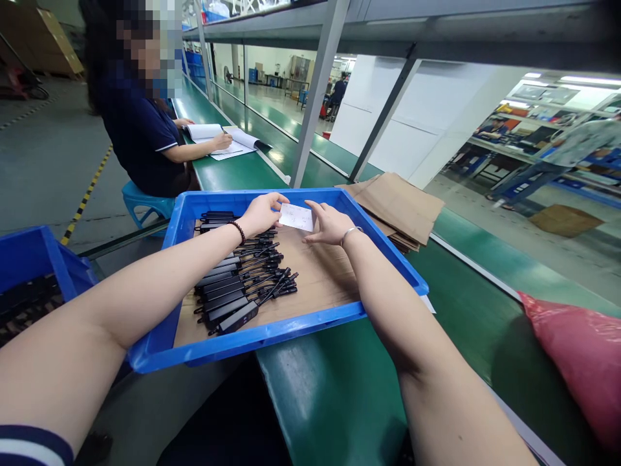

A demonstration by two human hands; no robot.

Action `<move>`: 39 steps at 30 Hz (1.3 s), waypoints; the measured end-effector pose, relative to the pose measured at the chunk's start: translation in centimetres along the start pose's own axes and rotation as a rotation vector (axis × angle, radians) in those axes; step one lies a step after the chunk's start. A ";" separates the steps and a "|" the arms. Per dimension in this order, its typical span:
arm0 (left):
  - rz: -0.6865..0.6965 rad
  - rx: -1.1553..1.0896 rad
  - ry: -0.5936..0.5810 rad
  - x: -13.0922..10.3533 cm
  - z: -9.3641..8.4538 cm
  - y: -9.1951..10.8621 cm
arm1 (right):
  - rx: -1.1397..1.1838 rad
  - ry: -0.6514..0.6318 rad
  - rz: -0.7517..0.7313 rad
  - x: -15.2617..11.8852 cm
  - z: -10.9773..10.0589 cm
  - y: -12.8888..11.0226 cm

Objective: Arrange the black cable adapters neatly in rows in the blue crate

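Observation:
A small white card (296, 217) with faint writing is held up over a blue plastic tray (301, 318). My left hand (262, 215) pinches the card's left edge. At its right edge, my right hand (330, 223) grips the card with thumb and fingers bent around that side. Below my hands, several black adapters with short cables (228, 291) lie in a row along the tray's left side. Brown cardboard (320, 272) lines the tray floor under them; my left forearm hides some of the row.
The tray rests on a green bench (334, 382) and overhangs its left edge. Brown cardboard sheets (398, 207) are stacked behind it. A red plastic bag (577, 362) lies at right, another blue bin (43, 259) at left. A seated person (140, 129) writes on papers; a metal post (317, 97) rises behind the tray.

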State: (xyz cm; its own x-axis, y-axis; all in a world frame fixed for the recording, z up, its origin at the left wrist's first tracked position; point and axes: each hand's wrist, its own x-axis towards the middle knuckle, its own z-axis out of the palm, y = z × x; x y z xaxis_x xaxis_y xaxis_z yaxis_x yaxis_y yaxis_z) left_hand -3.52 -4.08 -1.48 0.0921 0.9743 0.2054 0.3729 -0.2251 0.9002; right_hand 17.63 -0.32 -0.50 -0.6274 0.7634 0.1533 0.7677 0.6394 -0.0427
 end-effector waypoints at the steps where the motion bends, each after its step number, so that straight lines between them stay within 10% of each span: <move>1: 0.000 0.000 0.000 0.0 0.0 0.0 | -0.009 0.005 -0.005 0.0 0.0 -0.1; 39: -0.019 0.066 -0.004 -0.1 0.1 0.3 | -0.097 0.083 -0.065 0.2 0.5 0.4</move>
State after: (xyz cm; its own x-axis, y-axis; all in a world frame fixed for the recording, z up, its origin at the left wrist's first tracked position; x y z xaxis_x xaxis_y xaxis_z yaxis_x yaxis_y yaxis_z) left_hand -3.31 -4.22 -1.31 0.0885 0.9784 0.1867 0.4347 -0.2066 0.8766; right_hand 17.69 0.14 -0.97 -0.6667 0.7076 0.2341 0.7370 0.6727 0.0654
